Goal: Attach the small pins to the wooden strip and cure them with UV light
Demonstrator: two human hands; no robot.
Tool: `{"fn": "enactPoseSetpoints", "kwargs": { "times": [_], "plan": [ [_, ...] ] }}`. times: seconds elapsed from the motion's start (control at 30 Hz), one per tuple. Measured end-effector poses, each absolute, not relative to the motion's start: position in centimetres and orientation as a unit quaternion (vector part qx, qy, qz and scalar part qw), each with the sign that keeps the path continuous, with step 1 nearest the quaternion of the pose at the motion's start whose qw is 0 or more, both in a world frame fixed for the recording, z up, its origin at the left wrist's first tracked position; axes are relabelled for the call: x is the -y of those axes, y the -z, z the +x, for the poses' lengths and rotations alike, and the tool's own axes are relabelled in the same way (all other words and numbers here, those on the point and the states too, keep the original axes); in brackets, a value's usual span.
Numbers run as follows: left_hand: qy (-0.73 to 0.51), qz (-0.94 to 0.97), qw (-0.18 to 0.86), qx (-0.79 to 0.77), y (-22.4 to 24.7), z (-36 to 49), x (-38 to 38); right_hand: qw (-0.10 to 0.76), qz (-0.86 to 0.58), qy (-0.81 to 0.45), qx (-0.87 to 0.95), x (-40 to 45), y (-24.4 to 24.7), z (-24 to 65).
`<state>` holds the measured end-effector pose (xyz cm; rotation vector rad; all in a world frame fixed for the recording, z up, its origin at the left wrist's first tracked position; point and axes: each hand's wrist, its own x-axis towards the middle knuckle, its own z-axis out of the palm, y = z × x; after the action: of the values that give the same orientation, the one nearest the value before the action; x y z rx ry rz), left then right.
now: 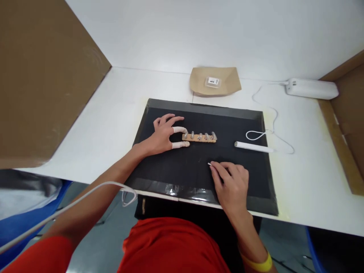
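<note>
From my remote station I read the mat (170, 167) as black, bordered dark grey, against the white bench (307, 159). The strip (196, 138) is tan, its pegs (207, 136) translucent grey. Covers (178, 145) on two fingers (179, 129) of the left hand (164, 138) are off-white; the sliver (209, 164) at the right hand (233, 184) is white. I record white also for the rod (253, 146) and adapter (311, 88), plain tan for the tray (196, 88), brown for the panel (48, 76), red for the shirt (170, 246), yellow for the wristband (261, 265).
</note>
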<state>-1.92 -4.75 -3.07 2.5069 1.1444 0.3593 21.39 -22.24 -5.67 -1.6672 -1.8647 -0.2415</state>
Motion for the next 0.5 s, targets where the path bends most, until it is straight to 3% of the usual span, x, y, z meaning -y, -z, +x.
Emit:
{"fn": "enactPoseSetpoints", "kwargs": {
  "times": [0.27, 0.5],
  "plan": [
    [-0.126, 0.896, 0.224, -0.362, 3.1, -2.1, 3.3, 0.375, -0.626, -0.012, 0.684, 22.0, 5.0, 22.1],
    [-0.127, 0.901, 0.246, -0.335, 3.0, -2.2, 2.6, 0.341, -0.607, -0.042, 0.717, 20.2, 5.1, 23.8]
  ]
}}
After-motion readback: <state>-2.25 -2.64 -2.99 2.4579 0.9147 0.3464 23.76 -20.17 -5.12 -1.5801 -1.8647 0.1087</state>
